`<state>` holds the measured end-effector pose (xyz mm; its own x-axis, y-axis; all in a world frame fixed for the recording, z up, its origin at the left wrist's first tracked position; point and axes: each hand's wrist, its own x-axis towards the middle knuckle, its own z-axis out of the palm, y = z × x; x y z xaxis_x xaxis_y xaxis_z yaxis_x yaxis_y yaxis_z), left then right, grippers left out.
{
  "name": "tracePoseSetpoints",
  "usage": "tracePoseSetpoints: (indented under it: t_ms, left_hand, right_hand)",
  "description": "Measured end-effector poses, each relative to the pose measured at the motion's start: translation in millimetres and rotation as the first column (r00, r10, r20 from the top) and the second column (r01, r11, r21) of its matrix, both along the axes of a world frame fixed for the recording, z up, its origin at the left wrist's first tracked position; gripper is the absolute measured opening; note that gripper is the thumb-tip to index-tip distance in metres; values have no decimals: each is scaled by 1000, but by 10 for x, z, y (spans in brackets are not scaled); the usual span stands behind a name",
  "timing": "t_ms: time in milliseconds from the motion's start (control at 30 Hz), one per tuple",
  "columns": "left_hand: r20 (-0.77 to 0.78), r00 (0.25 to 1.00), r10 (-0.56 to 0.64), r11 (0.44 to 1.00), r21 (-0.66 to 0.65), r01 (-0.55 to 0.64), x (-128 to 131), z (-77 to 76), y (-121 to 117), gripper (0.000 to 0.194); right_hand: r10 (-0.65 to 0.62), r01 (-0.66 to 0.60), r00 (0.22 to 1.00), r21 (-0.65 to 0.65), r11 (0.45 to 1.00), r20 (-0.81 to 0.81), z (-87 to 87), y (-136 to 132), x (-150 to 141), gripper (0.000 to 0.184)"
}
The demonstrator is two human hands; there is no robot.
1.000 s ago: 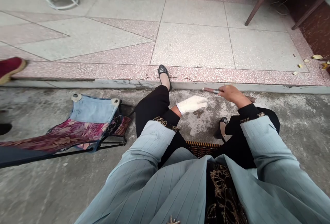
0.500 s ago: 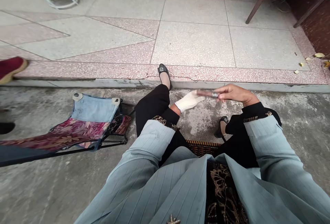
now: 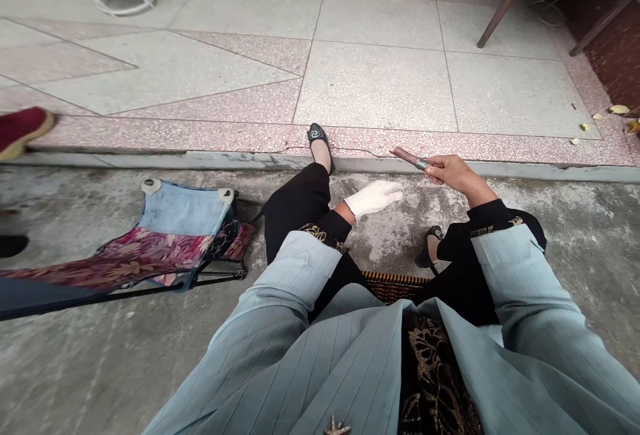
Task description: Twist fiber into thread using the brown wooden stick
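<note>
Taking the stone step as my landmark, I see the right hand just on the near side of its edge, fingers closed around a brown stick at its wire-wound part, with the free end slanting up and left over that edge. On my side of the step, left of the right hand and apart from the stick, the white-gloved left hand hovers with fingers together and nearly straight; whether its palm holds anything, I cannot tell.
</note>
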<state>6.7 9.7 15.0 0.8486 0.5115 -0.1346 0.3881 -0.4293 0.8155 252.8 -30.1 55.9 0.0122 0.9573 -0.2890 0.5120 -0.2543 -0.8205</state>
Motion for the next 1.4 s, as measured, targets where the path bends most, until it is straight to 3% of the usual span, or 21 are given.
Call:
tracePoseSetpoints:
  t_ms: [100, 167, 233, 300, 367, 400, 433, 500, 600, 667, 767, 867, 967, 1067, 1133, 1200, 1300, 1367, 1400]
  left_hand:
    - [0, 1000, 3, 999, -44, -3, 8, 18, -36, 29]
    - [6, 1000, 14, 998, -69, -13, 4, 41, -52, 26]
    - [15, 1000, 15, 997, -80, -14, -9, 68, -55, 23]
    - [22, 1000, 15, 997, -81, -13, -22, 91, -47, 21]
    - [32, 999, 17, 996, -89, -14, -31, 100, -32, 22]
    - [40, 999, 20, 995, -98, -16, -33, 99, -23, 22]
    - [48, 999, 24, 993, -115, -18, -33, 95, -14, 23]
    - [62, 997, 39, 987, -159, -29, -33, 79, 1, 26]
    - [75, 996, 51, 980, -197, -35, -31, 53, 14, 35]
    - [99, 994, 46, 982, -184, -28, -23, 41, 13, 38]
    - [113, 994, -4, 986, -166, 23, 2, 33, -2, 39]
    - [73, 995, -74, 991, -105, 81, 30, 38, -18, 38]
    - [-1, 998, -70, 998, -8, 70, 46, 41, -21, 35]
    - [-95, 995, -27, 995, 94, 36, 58, 20, -31, 32]
    - [-134, 991, -15, 991, 131, 32, 65, -11, -59, 28]
    - [-145, 989, -12, 993, 118, 29, 68, -45, -100, 25]
    - [-97, 995, 35, 999, 40, -32, 60, -78, -150, 28]
    - [-55, 996, 65, 998, 1, -65, 49, -77, -148, 31]
    - [-37, 998, 60, 998, -10, -60, 42, -70, -134, 31]
  right_hand:
    - [84, -65, 922, -64, 996, 377, -16, 14, -16, 23]
    - [257, -177, 842, -208, 962, 475, -22, -1, -61, 18]
    - [482, -341, 792, -384, 858, 374, -27, -33, -125, 15]
    - [662, -539, 739, -480, 692, 124, -22, -72, -184, 15]
    - [734, -703, 667, -435, 563, -129, 4, -106, -211, 17]
    - [730, -743, 650, -384, 549, -213, 28, -119, -207, 19]
    - [707, -753, 653, -327, 571, -269, 55, -128, -192, 23]
    - [606, -686, 720, -216, 695, -338, 108, -135, -139, 33]
    - [335, -394, 851, -71, 916, -405, 129, -119, -69, 36]
    - [138, -165, 891, -25, 986, -434, 87, -95, -70, 32]
    - [-41, 33, 910, -28, 999, -413, -14, -53, -130, 26]
    - [-61, 50, 961, -47, 998, -269, -89, -20, -185, 23]
    - [4, -1, 997, -47, 999, 74, -97, -2, -206, 24]
    - [150, -134, 884, -68, 989, 444, -52, -2, -225, 25]
    - [306, -240, 777, -190, 952, 550, -23, -13, -249, 24]
    - [496, -339, 701, -372, 864, 512, -19, -32, -275, 20]
    - [710, -496, 666, -575, 651, 230, -56, -64, -287, 16]
    - [756, -621, 655, -572, 536, -3, -75, -78, -259, 18]
    - [760, -677, 643, -535, 505, -96, -73, -81, -232, 21]
